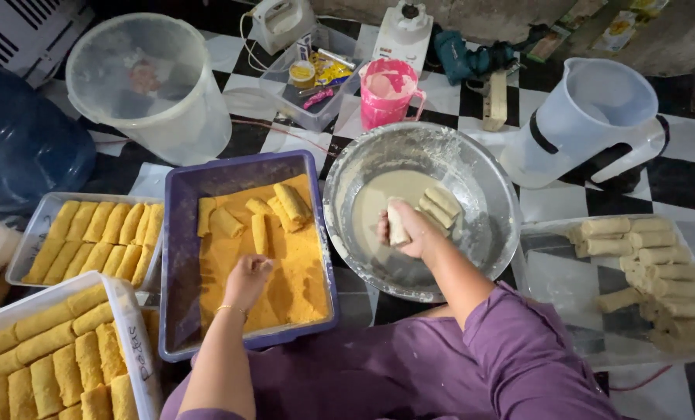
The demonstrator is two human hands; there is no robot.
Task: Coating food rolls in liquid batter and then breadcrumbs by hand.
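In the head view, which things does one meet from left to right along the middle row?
Clear tray of breaded rolls → purple tray of orange crumbs → metal bowl of batter → clear tray of pale uncoated rolls.

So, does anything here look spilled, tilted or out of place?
Yes: the white jug lies tipped on its side on the floor, right of the metal bowl. No liquid shows spilling from it.

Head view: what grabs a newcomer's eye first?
The purple tray at centre, its floor covered in orange crumbs, holds several coated rolls, and the left hand rests in the crumbs. Just right of it, the right hand holds a pale roll over the batter in a big metal bowl. Trays of finished crumbed rolls line the left; uncoated rolls lie at right.
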